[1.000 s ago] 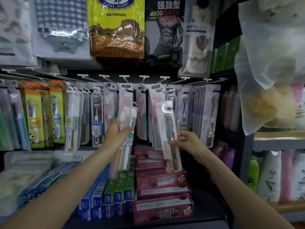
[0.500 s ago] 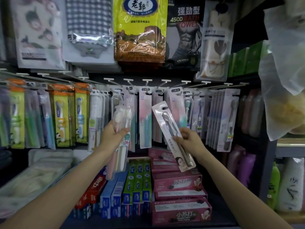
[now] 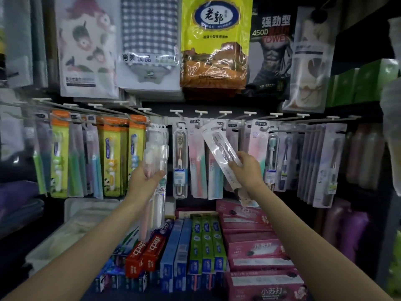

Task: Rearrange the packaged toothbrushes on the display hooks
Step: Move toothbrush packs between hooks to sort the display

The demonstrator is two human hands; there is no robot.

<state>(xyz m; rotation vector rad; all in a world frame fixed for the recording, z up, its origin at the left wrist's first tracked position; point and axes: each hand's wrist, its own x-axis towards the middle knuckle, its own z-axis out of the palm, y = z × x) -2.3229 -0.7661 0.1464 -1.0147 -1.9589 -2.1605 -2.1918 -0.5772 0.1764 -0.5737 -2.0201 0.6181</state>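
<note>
A clear toothbrush pack [image 3: 154,170] is gripped at its middle by the left hand [image 3: 145,181], the fingers curled round it, and it is held upright just left of the clear toothbrush case [image 3: 180,161] that hangs from the row of display hooks [image 3: 200,115]. The top of this pack is raised to the level of the hanging goods, while its lower end reaches down in front of the red toothpaste boxes [image 3: 144,255] stacked below the case. A white toothbrush pack [image 3: 221,153] is pinched near its lower half by the right hand [image 3: 246,170], the fingers closed on the card, and it is held tilted, its top leaning left toward the hooks just right of the case; whether its hanging hole is on a hook cannot be told. Orange and green toothbrush packs [image 3: 110,157] are hung well to the left of the case, and grey toothbrush packs [image 3: 321,166] are hung well to its right. Pink toothpaste boxes [image 3: 258,250] are stacked below and to the right of the case, beside green toothpaste boxes [image 3: 207,242]. A yellow cloth package [image 3: 214,42] and a checked towel package [image 3: 149,38] are hung above the case.
</note>
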